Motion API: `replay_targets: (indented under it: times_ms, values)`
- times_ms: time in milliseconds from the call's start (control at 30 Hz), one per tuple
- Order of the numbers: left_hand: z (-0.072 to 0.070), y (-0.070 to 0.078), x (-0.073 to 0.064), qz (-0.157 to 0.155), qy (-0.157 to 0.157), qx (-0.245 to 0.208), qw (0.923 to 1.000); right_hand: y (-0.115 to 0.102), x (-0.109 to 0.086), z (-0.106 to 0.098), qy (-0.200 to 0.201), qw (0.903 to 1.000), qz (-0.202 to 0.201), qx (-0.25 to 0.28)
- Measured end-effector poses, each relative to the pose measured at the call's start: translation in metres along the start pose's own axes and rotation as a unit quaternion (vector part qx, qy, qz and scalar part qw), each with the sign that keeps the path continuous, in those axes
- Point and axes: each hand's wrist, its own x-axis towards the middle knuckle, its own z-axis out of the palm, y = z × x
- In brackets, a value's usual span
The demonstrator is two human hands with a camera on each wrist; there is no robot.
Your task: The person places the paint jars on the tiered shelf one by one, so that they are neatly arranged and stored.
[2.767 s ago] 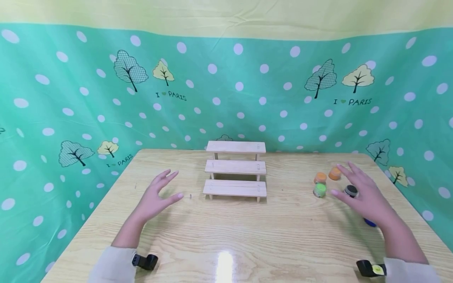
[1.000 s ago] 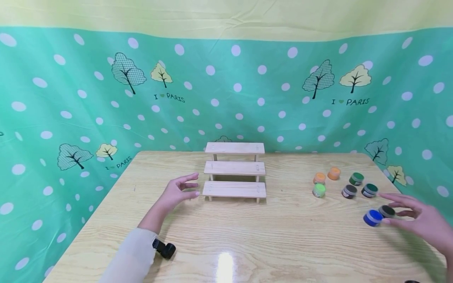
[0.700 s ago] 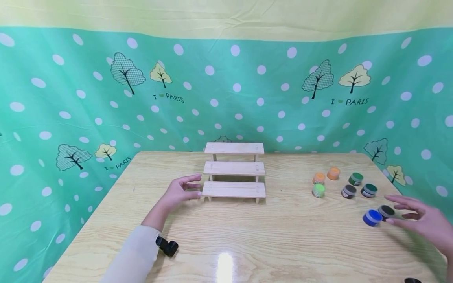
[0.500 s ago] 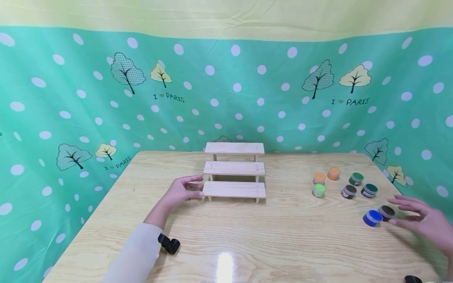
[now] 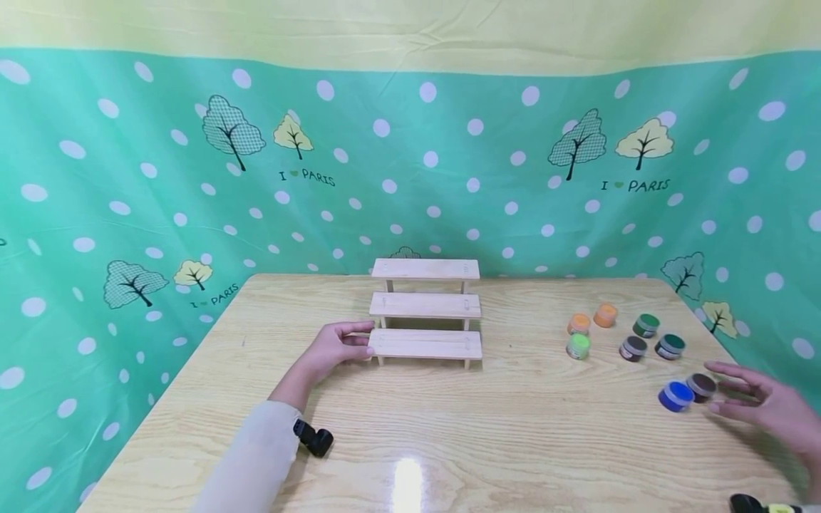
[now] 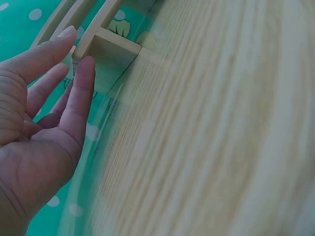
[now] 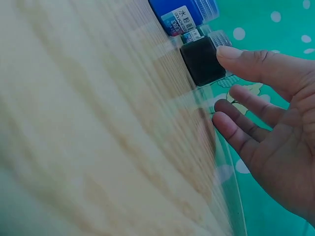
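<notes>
A three-step wooden stand rises at the back middle of the table. My left hand is at the left end of its lowest step, fingers extended. In the left wrist view the fingertips of that hand meet the plank's end; firm contact is hard to tell. On the right, my right hand is spread beside a dark-lidded paint jar, holding nothing. A blue paint jar touches or nearly touches that dark jar. The right wrist view has the thumb of the hand overlapping the dark jar's lid.
Farther back stand a light green jar, two orange jars, a dark grey-lidded jar and two dark green jars. A polka-dot cloth hangs behind and beside the wooden table.
My left hand has moved right, up to the end of the stand. My right hand has moved right and nearer, uncovering several jars, then drawn slightly back from the dark jar.
</notes>
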Motion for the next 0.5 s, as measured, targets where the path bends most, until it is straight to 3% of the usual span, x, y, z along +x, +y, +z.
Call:
replay_targets:
  times_ms: [200, 500]
  values:
    - [0.0010, -0.0020, 0.0012, -0.006, 0.002, -0.002, 1.0000, 0.0009, 0.0029, -0.0029, -0.016, 0.9998, 0.002, 0.007]
    - [-0.0005, -0.0048, 0.0046, -0.005, -0.006, -0.023, 0.9997, -0.0025, 0.0059, 0.0001, -0.005, 0.9998, -0.017, 0.002]
